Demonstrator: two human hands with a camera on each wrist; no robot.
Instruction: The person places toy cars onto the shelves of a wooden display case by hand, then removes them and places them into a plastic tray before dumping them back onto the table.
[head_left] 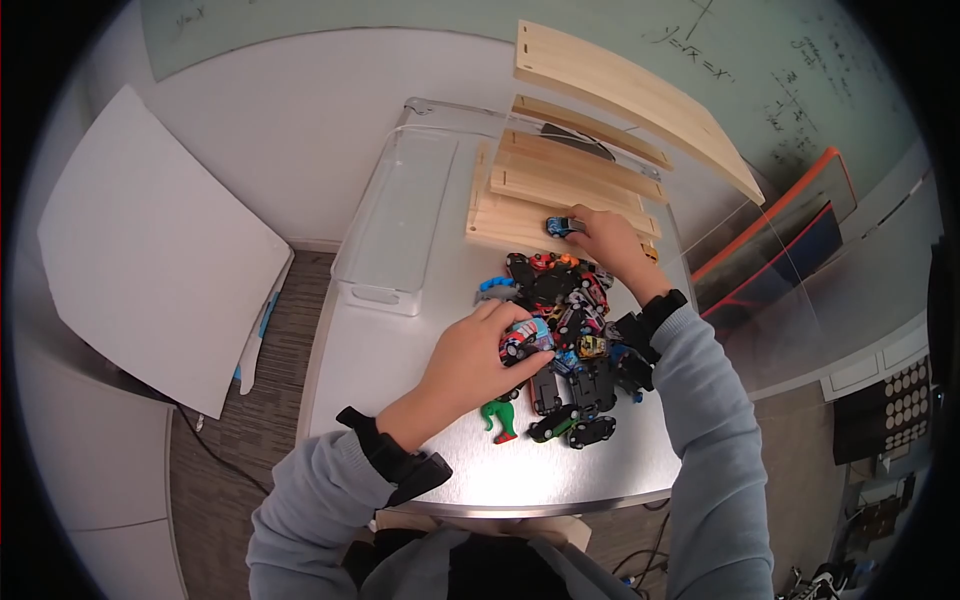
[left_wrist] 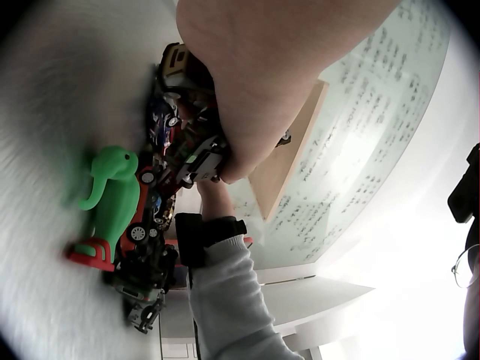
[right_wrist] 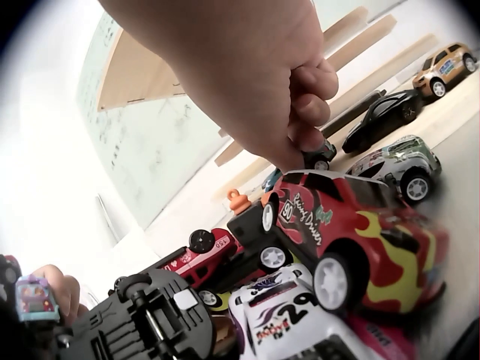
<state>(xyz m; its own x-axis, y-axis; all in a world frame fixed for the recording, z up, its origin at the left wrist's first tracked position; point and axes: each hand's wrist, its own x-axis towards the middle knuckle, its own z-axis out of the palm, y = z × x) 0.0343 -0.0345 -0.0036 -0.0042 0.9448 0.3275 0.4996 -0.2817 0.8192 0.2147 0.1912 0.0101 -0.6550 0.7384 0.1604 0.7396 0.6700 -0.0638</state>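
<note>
In the head view my right hand (head_left: 608, 243) pinches a small blue toy car (head_left: 557, 227) at the lowest board of a wooden rack (head_left: 510, 222). My left hand (head_left: 465, 362) grips a colourful blue, red and pink toy vehicle (head_left: 536, 334) over the left side of a heap of toy cars (head_left: 590, 383). A green toy figure (head_left: 497, 416) with a red end lies just below that hand. The right wrist view has the right hand (right_wrist: 247, 82) with curled fingers; its car is mostly hidden behind a red and yellow car (right_wrist: 360, 232).
A clear plastic bin (head_left: 385, 245) stands on the left of the metal table (head_left: 400, 480). Beside the right hand, a yellow car (head_left: 650, 254) and, in the right wrist view, a black car (right_wrist: 384, 118) stand on the lowest board. Clear panels flank the rack's upper boards (head_left: 630, 95).
</note>
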